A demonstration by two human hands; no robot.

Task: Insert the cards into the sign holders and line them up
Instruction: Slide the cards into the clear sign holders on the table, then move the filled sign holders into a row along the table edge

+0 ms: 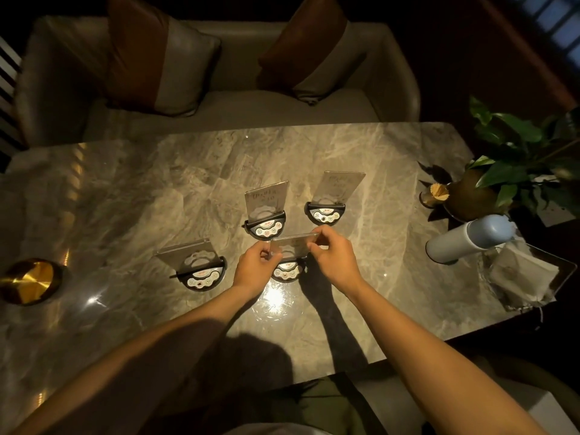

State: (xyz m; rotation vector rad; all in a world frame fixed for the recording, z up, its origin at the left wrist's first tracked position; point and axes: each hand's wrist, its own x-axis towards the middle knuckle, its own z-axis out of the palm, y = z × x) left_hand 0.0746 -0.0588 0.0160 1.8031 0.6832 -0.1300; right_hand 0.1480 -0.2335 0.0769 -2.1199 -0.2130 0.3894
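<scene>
Several black half-round sign holders stand on the marble table (125,189). The left holder (201,276), the middle holder (266,227) and the far right holder (324,213) each carry an upright clear card. Directly over the nearest holder (287,273), a clear card (292,246) is held by both hands. My left hand (255,268) pinches its left edge. My right hand (332,255) pinches its right edge. Whether the card's lower edge sits in the holder's slot is hidden.
A gold round object (29,281) rests at the table's left edge. At the right stand a light blue bottle (467,238), a potted plant (489,186), a toothpick jar (434,196) and a tray with tissue (524,277). A sofa with cushions (163,58) lies beyond.
</scene>
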